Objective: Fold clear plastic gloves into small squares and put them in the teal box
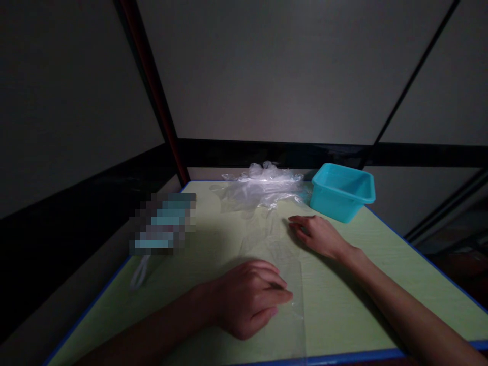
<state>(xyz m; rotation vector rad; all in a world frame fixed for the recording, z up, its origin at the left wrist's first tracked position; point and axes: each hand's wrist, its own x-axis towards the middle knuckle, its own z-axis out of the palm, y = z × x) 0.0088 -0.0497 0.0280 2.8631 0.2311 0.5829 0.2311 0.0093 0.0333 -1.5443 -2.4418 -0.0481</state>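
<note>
Left: blurred item (165, 223) | lower centre: left hand (249, 300) curled over clear sheet (285, 262), I can't tell if pinching | centre: plastic heap (263, 187) | right of centre: right hand (318, 236) loosely parted, near sheet | right: tub (333, 201)

Your left hand (251, 299) loosely curled, knuckles up, fingers pointing rightward, your right hand (321, 236) farther forward (its fingers slightly bent), both your forearms (400, 300) bare
</note>
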